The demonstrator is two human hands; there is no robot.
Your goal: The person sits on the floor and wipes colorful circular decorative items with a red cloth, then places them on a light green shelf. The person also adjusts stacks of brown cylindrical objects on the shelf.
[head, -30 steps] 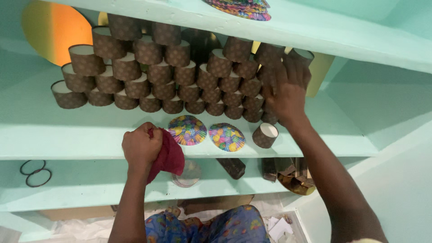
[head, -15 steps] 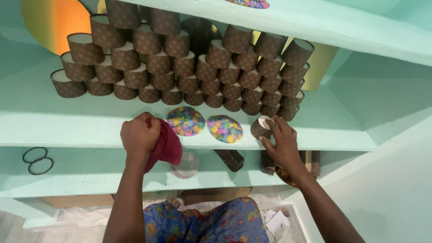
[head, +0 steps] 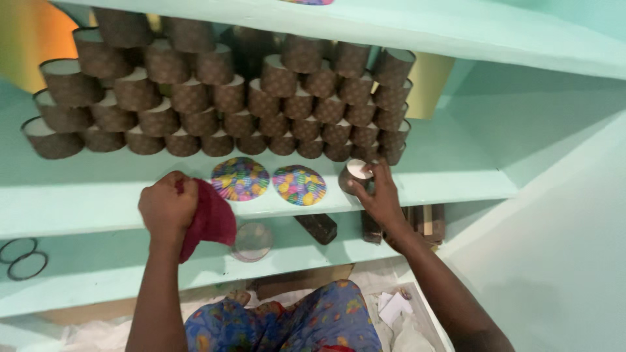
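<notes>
Nearest us, our left hand (head: 167, 206) is fisted tight around a dark red cloth (head: 210, 218) at the edge of the pale green shelf (head: 78, 202). Our right hand (head: 380, 195) wraps loosely curled fingers around a small brown patterned cylinder (head: 355, 176), just beside two colourful round discs (head: 268, 182). Behind it rises the stacked wall of brown cylinders (head: 222, 98).

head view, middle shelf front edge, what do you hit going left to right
left hand gripping a red cloth → first multicoloured disc → second multicoloured disc → single brown cylinder under the right hand
</notes>
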